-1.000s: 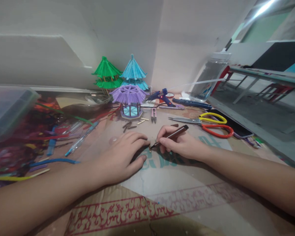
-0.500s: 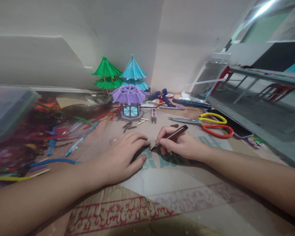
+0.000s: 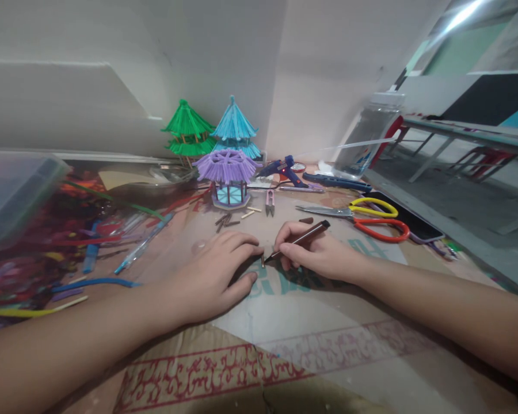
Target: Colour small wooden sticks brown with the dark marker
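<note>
My right hand [image 3: 304, 250] is closed around a dark brown felt-tip pen [image 3: 313, 231], its tip down against a short thin stick [image 3: 263, 261] on the work surface. The stick looks partly brown, with a pale lower end. My left hand [image 3: 224, 270] lies palm down with fingers stretched out, its index fingertip at the stick's upper end. A brown pen cap [image 3: 306, 220] lies just behind my right hand. Beyond both hands are several brown-coloured short sticks [image 3: 227, 221] and a few pale ones [image 3: 248, 214].
A purple-roofed model pavilion [image 3: 228, 167] stands before blue [image 3: 233, 123] and green [image 3: 187, 123] ones. Thread snips [image 3: 270, 202], a glue gun [image 3: 287, 171], scissors [image 3: 328, 211], a utility knife [image 3: 336, 182] and a phone [image 3: 408, 215] lie behind. Left are a plastic box [image 3: 21, 195] and craft scraps.
The pen and my right hand have shifted very slightly at the stick. My left hand stays in place, and the other things look the same.
</note>
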`<state>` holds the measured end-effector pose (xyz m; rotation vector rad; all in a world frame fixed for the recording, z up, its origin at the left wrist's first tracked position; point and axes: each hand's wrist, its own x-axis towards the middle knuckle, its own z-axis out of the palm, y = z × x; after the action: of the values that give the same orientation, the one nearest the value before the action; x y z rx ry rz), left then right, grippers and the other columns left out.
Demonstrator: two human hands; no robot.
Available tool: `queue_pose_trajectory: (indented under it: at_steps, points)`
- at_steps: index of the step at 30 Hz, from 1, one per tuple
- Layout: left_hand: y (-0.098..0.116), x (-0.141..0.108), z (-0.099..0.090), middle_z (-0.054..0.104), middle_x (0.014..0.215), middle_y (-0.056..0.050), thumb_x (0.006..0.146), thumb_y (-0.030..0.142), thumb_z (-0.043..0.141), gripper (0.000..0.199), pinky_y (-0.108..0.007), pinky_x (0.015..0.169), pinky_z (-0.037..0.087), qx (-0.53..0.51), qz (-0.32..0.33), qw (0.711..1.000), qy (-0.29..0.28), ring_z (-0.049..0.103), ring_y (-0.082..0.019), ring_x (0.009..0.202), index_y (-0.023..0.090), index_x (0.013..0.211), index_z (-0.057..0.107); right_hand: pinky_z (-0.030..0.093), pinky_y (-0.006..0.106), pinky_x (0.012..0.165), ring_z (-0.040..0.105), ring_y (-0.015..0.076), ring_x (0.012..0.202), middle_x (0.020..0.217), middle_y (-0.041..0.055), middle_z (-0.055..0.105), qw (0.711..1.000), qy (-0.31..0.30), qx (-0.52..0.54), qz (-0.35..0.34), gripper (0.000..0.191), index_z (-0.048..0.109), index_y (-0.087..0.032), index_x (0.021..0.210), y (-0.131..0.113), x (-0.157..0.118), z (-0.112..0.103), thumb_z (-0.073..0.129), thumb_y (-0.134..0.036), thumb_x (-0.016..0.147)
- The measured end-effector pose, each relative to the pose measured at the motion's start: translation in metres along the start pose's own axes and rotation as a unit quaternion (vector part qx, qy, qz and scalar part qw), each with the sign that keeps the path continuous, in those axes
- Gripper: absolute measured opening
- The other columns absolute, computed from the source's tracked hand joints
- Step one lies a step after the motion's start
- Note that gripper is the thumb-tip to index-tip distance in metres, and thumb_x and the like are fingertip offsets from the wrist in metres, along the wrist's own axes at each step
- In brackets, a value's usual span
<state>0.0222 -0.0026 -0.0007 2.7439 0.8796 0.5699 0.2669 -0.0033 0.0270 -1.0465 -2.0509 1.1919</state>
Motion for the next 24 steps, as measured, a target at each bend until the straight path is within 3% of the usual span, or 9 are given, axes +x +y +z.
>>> queue_pose_trajectory:
  at_steps: [24]
  points:
    - [0.0005,0.0008,0.0009,0.060,0.130,-0.013,0.096,0.029,0.052,0.033,-0.052,0.109,0.045,-0.005,-0.006,1.000,0.008,0.054,-0.030,0.125,0.016,0.126,0.061,0.046,0.024,0.059,0.057,0.0108,0.062,0.068,-0.0002,0.064,1.000,-0.004,-0.002,0.002,0.012,0.055,-0.017,0.091,-0.0009,0.0003,0.0002,0.056,-0.029,0.095]
